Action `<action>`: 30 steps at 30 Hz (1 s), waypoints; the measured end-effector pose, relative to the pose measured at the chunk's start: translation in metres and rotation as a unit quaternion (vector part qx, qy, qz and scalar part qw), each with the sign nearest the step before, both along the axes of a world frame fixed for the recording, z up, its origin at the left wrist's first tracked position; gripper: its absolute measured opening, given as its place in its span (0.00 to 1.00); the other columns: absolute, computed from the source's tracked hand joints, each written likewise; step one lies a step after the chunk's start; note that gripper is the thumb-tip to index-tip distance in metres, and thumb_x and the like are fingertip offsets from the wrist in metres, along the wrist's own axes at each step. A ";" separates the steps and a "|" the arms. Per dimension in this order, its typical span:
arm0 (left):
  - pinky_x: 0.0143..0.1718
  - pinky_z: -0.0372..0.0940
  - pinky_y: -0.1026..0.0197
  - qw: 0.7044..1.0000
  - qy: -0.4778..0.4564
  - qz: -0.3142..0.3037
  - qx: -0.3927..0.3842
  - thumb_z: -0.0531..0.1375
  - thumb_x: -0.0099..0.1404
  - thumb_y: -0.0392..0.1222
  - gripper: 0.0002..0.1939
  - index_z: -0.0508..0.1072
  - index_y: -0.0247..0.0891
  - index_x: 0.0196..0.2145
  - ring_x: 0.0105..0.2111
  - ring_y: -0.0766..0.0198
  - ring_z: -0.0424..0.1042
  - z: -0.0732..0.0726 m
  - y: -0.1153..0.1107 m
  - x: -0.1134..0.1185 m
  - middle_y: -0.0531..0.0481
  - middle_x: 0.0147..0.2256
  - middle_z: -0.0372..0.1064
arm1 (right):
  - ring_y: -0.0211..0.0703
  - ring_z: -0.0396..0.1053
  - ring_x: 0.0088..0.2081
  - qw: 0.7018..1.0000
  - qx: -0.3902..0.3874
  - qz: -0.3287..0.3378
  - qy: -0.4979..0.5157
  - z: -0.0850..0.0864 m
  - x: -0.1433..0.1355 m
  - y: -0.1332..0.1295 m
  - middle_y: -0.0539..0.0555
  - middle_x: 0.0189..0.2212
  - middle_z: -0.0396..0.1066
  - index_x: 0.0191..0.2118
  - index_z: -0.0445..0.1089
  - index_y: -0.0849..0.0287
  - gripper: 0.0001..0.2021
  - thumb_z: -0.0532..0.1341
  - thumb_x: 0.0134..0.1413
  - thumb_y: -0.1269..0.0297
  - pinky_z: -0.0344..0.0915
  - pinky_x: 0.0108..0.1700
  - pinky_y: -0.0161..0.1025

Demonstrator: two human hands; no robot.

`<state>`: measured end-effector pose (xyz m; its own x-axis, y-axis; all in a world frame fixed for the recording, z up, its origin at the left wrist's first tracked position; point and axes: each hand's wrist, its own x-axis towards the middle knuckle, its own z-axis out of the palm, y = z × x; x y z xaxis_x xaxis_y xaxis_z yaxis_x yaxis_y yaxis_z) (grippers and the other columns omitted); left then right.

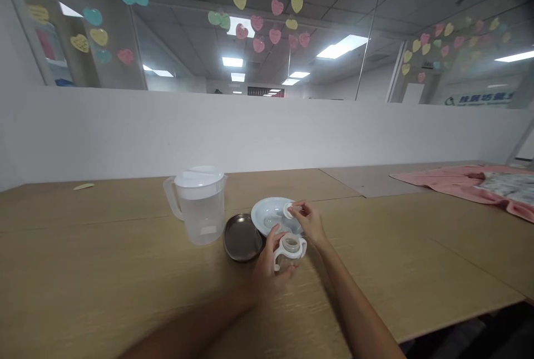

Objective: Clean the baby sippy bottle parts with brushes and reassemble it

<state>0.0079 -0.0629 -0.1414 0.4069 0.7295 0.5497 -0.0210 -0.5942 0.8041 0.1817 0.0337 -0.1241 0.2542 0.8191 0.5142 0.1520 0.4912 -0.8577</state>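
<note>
My left hand (pixel 268 264) is closed around a small clear bottle (pixel 286 262) with a white collar and handles; its round mouth is uncovered and faces up. Just above and behind it, my right hand (pixel 307 222) pinches a small white cap (pixel 287 210) over the right part of a pale blue bowl (pixel 261 215). Something clear lies in the bowl, too indistinct to name. Left of the bottle, a dark metal tray (pixel 242 237) rests on the table beside the bowl.
A clear pitcher (pixel 203 214) with a white lid stands left of the tray. Pink cloth (pixel 450 183) with a patterned piece lies at the far right of the wooden table (pixel 104 259). Behind the table is a white wall (pixel 267 133) with glass above it.
</note>
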 end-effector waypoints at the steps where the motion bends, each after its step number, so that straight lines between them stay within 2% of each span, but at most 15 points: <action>1: 0.56 0.55 0.49 1.000 -0.015 -0.016 -0.006 0.59 0.57 0.40 0.39 0.44 0.40 0.62 0.55 0.53 0.60 0.002 -0.002 -0.002 0.40 0.56 0.57 | 0.39 0.66 0.29 1.000 0.005 -0.004 0.006 0.001 0.001 -0.001 0.53 0.28 0.71 0.31 0.70 0.61 0.21 0.66 0.37 0.48 0.62 0.32 0.36; 2: 0.56 0.55 0.49 0.999 -0.028 -0.012 -0.010 0.58 0.58 0.41 0.38 0.44 0.40 0.62 0.56 0.53 0.59 0.006 -0.003 -0.004 0.40 0.57 0.56 | 0.40 0.66 0.29 1.000 0.009 -0.008 0.014 0.003 0.001 -0.002 0.54 0.28 0.72 0.30 0.70 0.61 0.20 0.66 0.37 0.47 0.63 0.32 0.36; 4: 0.56 0.54 0.50 0.997 -0.048 0.066 -0.013 0.56 0.60 0.42 0.33 0.49 0.42 0.60 0.56 0.53 0.58 0.017 -0.001 -0.006 0.42 0.57 0.56 | 0.40 0.67 0.30 0.999 0.015 -0.019 0.029 0.007 0.002 -0.005 0.55 0.29 0.73 0.29 0.70 0.61 0.20 0.66 0.38 0.47 0.63 0.33 0.37; 6: 0.55 0.55 0.51 0.985 -0.045 0.168 -0.005 0.55 0.61 0.41 0.27 0.55 0.43 0.58 0.55 0.55 0.58 0.034 0.008 -0.006 0.44 0.55 0.58 | 0.41 0.68 0.30 0.998 0.023 -0.026 0.043 0.012 0.000 -0.008 0.55 0.29 0.73 0.29 0.70 0.61 0.20 0.65 0.38 0.47 0.64 0.33 0.38; 8: 0.53 0.56 0.52 0.978 -0.007 0.207 0.021 0.54 0.62 0.40 0.22 0.59 0.43 0.54 0.53 0.56 0.60 0.053 0.021 -0.003 0.45 0.53 0.61 | 0.42 0.69 0.31 0.998 0.032 -0.023 0.053 0.017 -0.003 -0.011 0.55 0.29 0.74 0.28 0.70 0.61 0.19 0.65 0.39 0.48 0.65 0.34 0.38; 9: 0.53 0.56 0.52 0.978 0.028 0.202 0.043 0.54 0.61 0.39 0.21 0.61 0.42 0.53 0.52 0.56 0.61 0.063 0.029 0.000 0.45 0.52 0.62 | 0.42 0.70 0.31 0.998 0.037 -0.021 0.055 0.019 -0.005 -0.013 0.55 0.28 0.74 0.28 0.70 0.61 0.18 0.65 0.40 0.48 0.65 0.34 0.38; 11: 0.55 0.54 0.50 0.971 0.103 0.195 0.094 0.57 0.58 0.38 0.25 0.60 0.41 0.54 0.54 0.55 0.59 0.077 0.044 0.008 0.44 0.53 0.60 | 0.42 0.70 0.31 0.997 0.046 -0.018 0.054 0.024 -0.010 -0.017 0.55 0.28 0.74 0.28 0.70 0.60 0.17 0.64 0.41 0.49 0.65 0.34 0.37; 14: 0.56 0.52 0.47 0.950 0.210 0.172 0.155 0.62 0.53 0.39 0.36 0.55 0.38 0.58 0.57 0.50 0.55 0.087 0.062 0.022 0.40 0.57 0.57 | 0.43 0.70 0.32 0.998 0.051 -0.032 0.025 0.029 -0.015 -0.022 0.55 0.29 0.74 0.28 0.70 0.59 0.16 0.63 0.43 0.49 0.66 0.36 0.38; 16: 0.54 0.54 0.46 0.937 0.254 0.162 0.177 0.62 0.54 0.40 0.33 0.58 0.38 0.57 0.55 0.49 0.58 0.088 0.070 0.029 0.39 0.55 0.60 | 0.43 0.70 0.32 0.998 0.050 -0.047 -0.011 0.030 -0.017 -0.025 0.54 0.29 0.74 0.28 0.70 0.58 0.16 0.62 0.45 0.49 0.66 0.37 0.38; 18: 0.52 0.57 0.48 0.931 0.270 0.160 0.185 0.60 0.58 0.41 0.25 0.63 0.38 0.53 0.51 0.51 0.63 0.088 0.076 0.031 0.40 0.50 0.66 | 0.43 0.70 0.32 0.996 0.049 -0.059 -0.038 0.030 -0.018 -0.027 0.54 0.29 0.74 0.29 0.70 0.58 0.16 0.61 0.46 0.48 0.65 0.36 0.38; 21: 0.48 0.60 0.53 0.936 0.273 0.116 0.190 0.57 0.61 0.43 0.17 0.68 0.39 0.47 0.47 0.53 0.67 0.091 0.079 0.027 0.44 0.45 0.70 | 0.42 0.69 0.30 0.995 0.050 -0.071 -0.050 0.030 -0.018 -0.029 0.54 0.28 0.74 0.29 0.70 0.59 0.17 0.60 0.47 0.48 0.65 0.34 0.37; 24: 0.46 0.61 0.55 0.935 0.280 0.073 0.204 0.55 0.63 0.46 0.15 0.68 0.39 0.46 0.45 0.54 0.67 0.096 0.075 0.019 0.45 0.44 0.69 | 0.40 0.67 0.28 0.996 0.050 -0.063 -0.046 0.033 -0.017 -0.031 0.53 0.26 0.72 0.27 0.69 0.59 0.17 0.61 0.46 0.48 0.63 0.32 0.35; 30: 0.45 0.61 0.55 0.924 0.314 0.068 0.208 0.56 0.63 0.47 0.16 0.65 0.38 0.46 0.43 0.54 0.66 0.105 0.063 0.011 0.44 0.43 0.67 | 0.36 0.64 0.24 0.996 0.037 0.053 0.060 0.042 -0.013 -0.032 0.49 0.20 0.68 0.23 0.65 0.59 0.18 0.65 0.38 0.47 0.61 0.28 0.34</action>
<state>0.0190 -0.0003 -0.0366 0.6604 0.5769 0.4806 0.4701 -0.8168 0.3345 0.1685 0.0017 -0.0823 0.2325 0.8057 0.5448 -0.0052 0.5612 -0.8277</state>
